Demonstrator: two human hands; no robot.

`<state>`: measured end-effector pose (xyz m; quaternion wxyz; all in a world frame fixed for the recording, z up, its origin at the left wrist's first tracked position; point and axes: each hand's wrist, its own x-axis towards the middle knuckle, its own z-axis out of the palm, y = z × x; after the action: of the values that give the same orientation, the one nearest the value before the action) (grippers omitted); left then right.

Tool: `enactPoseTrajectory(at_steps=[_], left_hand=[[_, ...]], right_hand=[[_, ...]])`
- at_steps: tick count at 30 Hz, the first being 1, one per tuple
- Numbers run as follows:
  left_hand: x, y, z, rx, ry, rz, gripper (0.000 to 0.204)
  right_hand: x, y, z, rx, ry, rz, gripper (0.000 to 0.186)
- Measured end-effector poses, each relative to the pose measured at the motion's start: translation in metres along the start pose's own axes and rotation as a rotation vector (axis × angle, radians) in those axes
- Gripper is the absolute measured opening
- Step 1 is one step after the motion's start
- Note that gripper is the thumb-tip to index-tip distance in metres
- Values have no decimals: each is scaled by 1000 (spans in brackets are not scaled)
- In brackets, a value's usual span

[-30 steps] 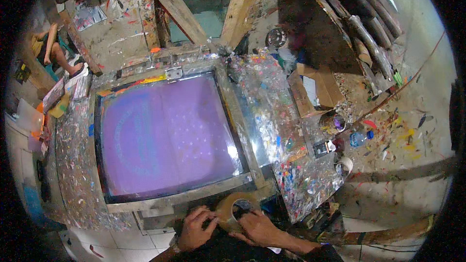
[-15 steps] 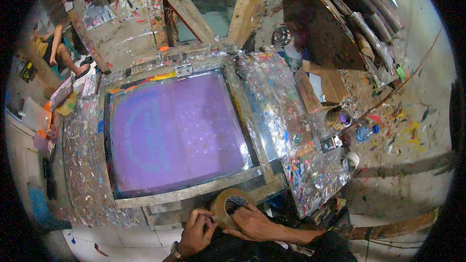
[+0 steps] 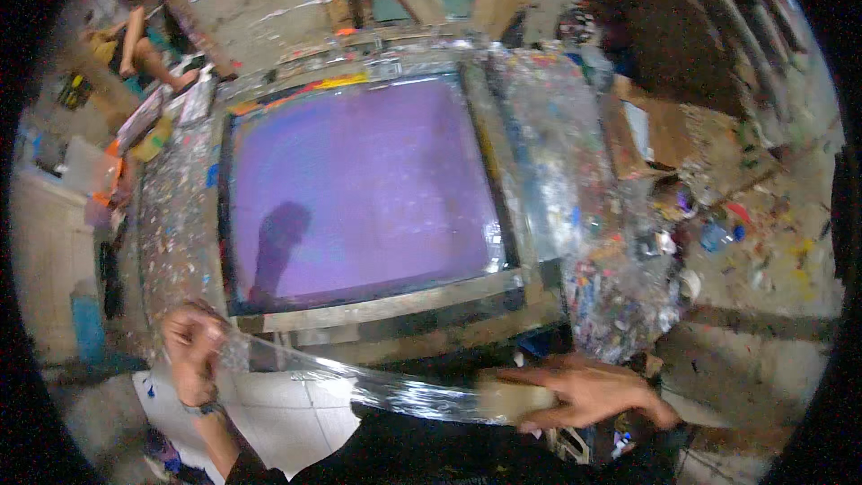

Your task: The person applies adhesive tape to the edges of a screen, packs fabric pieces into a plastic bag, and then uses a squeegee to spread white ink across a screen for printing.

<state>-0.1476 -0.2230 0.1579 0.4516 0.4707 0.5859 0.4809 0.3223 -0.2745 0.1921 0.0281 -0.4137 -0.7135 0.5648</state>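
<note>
The left hand (image 3: 190,350) pinches the free end of a clear tape strip (image 3: 359,382) while the right hand (image 3: 584,392) grips the tape roll (image 3: 514,398), though blur hides its fingers. The strip is stretched taut just below the purple screen frame (image 3: 377,305). The pull-out step seems in hand; next, the strip needs lowering evenly onto the frame's near edge.

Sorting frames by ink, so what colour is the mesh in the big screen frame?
Purple, seen in the head view: the screen mesh is evenly violet.

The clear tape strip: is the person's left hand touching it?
Touching. The head view shows the left hand pinching the end of the clear tape strip, which stretches across to the tape roll in the right hand.
</note>
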Motion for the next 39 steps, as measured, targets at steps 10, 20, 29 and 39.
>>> enactPoseTrajectory(at_steps=[10,20,29,39], left_hand=[[9,-36,-102,-760,287,393,9],[30,-42,-114,-950,121,460,13],[1,-43,-127,-1033,275,549,21],[12,-46,-177,-1307,144,894,20]], right_hand=[[-89,-126,-1,-1127,751,329,47],[-81,-107,-13,-1252,507,38,42],[15,152,125,-935,463,46,39],[148,-60,65,171,872,-776,49]])
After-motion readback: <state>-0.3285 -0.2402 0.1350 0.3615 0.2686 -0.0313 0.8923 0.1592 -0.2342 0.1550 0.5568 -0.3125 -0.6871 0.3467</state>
